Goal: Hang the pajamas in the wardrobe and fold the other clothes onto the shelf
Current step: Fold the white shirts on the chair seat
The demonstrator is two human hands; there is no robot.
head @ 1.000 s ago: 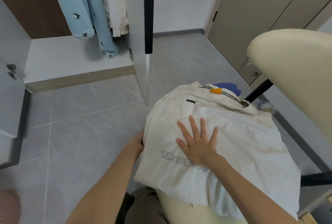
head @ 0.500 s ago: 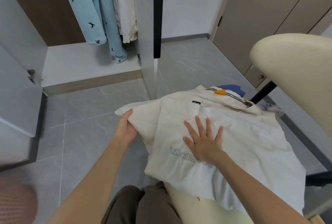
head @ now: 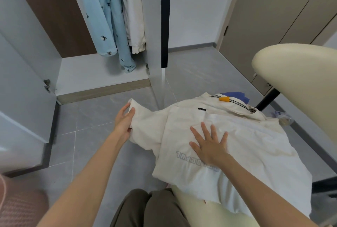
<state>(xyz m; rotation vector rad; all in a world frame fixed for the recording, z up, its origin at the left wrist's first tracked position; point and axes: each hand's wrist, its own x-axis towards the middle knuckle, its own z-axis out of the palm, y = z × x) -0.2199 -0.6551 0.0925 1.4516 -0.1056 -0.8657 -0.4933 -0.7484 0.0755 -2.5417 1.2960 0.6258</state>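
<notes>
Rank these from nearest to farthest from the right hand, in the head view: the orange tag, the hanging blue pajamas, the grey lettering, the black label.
From the right hand, flat on the cream shirt:
1. Grey lettering, by its thumb and wrist.
2. Black label, just beyond the fingertips.
3. Orange tag, at the collar.
4. Blue pajamas, hanging in the wardrobe, far left.

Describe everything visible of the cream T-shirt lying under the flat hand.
The cream cotton-looking T-shirt lies spread and wrinkled over a cream padded chair seat. Grey lettering reads mirrored, a black label and an orange tag sit by the striped neckline. The right hand presses flat on its middle; the left hand grips one sleeve, held out over the floor.
</notes>
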